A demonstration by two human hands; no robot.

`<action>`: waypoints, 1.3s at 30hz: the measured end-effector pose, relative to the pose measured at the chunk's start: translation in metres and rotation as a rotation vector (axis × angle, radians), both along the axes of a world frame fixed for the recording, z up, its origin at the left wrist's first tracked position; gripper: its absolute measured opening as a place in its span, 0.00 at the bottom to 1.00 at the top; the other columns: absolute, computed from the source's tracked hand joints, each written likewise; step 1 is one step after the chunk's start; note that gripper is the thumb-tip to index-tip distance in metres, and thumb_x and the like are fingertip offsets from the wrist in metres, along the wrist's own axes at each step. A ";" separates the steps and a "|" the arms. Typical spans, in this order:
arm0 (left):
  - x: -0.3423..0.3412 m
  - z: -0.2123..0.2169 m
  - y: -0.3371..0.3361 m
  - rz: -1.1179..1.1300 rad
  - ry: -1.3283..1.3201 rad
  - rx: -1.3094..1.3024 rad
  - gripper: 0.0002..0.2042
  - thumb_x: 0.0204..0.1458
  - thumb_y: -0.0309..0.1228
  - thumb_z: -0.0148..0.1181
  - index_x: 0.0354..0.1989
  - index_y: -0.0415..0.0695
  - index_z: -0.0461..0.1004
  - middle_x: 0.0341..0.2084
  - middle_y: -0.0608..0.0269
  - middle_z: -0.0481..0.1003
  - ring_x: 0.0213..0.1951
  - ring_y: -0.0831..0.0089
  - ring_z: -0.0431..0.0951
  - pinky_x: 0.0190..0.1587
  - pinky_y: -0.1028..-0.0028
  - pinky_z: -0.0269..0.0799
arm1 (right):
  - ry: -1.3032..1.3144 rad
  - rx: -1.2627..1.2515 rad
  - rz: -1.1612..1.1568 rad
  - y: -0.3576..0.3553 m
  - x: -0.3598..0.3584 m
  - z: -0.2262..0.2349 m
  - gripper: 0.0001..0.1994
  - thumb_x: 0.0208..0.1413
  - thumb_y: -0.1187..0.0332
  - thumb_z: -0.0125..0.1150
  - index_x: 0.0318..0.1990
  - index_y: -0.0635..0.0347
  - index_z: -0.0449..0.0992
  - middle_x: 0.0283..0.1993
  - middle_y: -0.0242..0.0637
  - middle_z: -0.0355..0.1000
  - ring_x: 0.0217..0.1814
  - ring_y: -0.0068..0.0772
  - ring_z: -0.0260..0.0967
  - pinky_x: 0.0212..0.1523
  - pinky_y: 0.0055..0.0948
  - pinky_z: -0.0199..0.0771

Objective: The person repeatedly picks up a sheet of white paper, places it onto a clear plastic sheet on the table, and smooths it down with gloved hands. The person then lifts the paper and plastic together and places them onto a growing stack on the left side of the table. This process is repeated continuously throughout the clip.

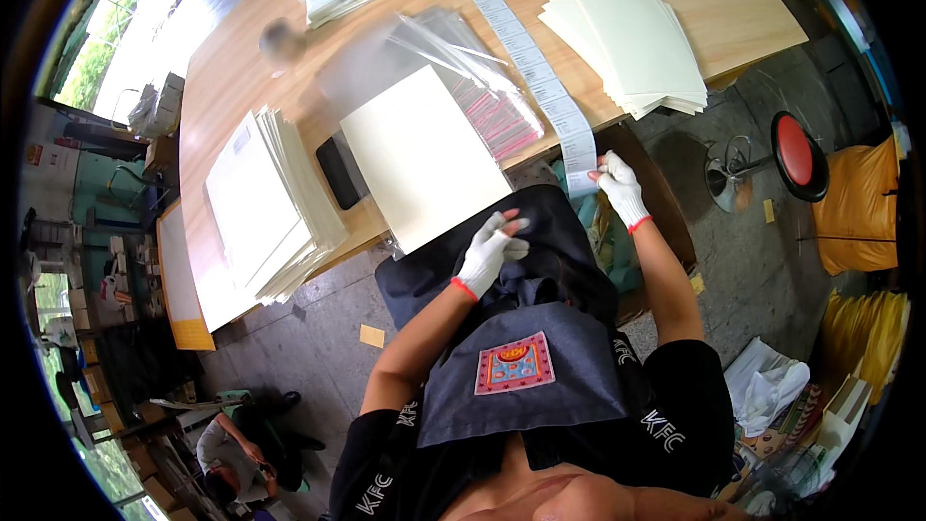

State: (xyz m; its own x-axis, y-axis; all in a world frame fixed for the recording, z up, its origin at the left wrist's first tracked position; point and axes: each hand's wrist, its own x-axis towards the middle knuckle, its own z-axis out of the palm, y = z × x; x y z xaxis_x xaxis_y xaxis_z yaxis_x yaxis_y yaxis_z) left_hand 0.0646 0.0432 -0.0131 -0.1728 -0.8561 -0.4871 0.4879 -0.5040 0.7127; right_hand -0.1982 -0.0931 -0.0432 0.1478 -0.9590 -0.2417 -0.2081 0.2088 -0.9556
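The right hand [620, 190], in a white glove with a red cuff, has its fingertips closed on the right edge of the strip [536, 68], close to the near end. The strip — long, pale and printed in repeated panels — lies across the table [733, 24], its long axis running from the near end up and leftward to the far edge. Most of it thus lies ahead and to the left of the right hand, the nearer of the two; the near end hangs past the table edge.

The left hand [490, 253], likewise gloved, is empty, its fingers apart and loosely bent over the lap. Just beyond it lies the card [424, 159], blank and cream, one corner overhanging the table edge between left hand and strip.

Below the strip's end stands an open box [672, 207] of brown cardboard; it contains greenish plastic [627, 278], otherwise hard to make out. Clear sleeves [463, 48] lie partly under the card, with pink lines showing at their near end — whether anything is inside cannot be told. Farther out are the phone [338, 172], left of the card, then the left stack [256, 203] and, beyond the strip, the right stack [632, 43].
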 end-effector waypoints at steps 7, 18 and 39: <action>-0.068 0.024 -0.060 -0.136 0.150 0.194 0.15 0.54 0.34 0.50 0.48 0.42 0.63 0.26 0.66 0.69 0.17 0.76 0.68 0.21 0.76 0.69 | 0.320 -0.696 0.281 0.053 -0.004 0.099 0.11 0.36 0.80 0.63 0.23 0.61 0.65 0.46 0.40 0.70 0.38 0.34 0.68 0.50 0.35 0.66; -0.044 0.027 -0.048 -0.342 -0.101 0.053 0.12 0.54 0.28 0.47 0.46 0.44 0.64 0.27 0.59 0.72 0.20 0.75 0.73 0.22 0.77 0.72 | 0.074 -0.748 -0.050 0.067 0.020 0.142 0.07 0.40 0.82 0.59 0.29 0.63 0.72 0.43 0.40 0.68 0.46 0.34 0.66 0.46 0.29 0.65; 0.086 0.034 0.127 0.512 -0.073 0.095 0.10 0.55 0.38 0.53 0.37 0.43 0.67 0.25 0.63 0.74 0.22 0.76 0.76 0.26 0.77 0.75 | 0.404 -0.367 0.278 -0.063 0.235 0.090 0.05 0.46 0.66 0.57 0.28 0.54 0.78 0.29 0.34 0.70 0.33 0.30 0.69 0.35 0.31 0.67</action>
State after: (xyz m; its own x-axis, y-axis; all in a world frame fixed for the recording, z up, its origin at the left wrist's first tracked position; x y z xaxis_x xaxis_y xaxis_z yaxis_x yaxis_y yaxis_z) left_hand 0.1508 0.1702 0.0213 0.2932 -0.7736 -0.5618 0.6398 -0.2778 0.7166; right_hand 0.0364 -0.1561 0.0467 0.3696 -0.9292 0.0079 -0.5685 -0.2328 -0.7890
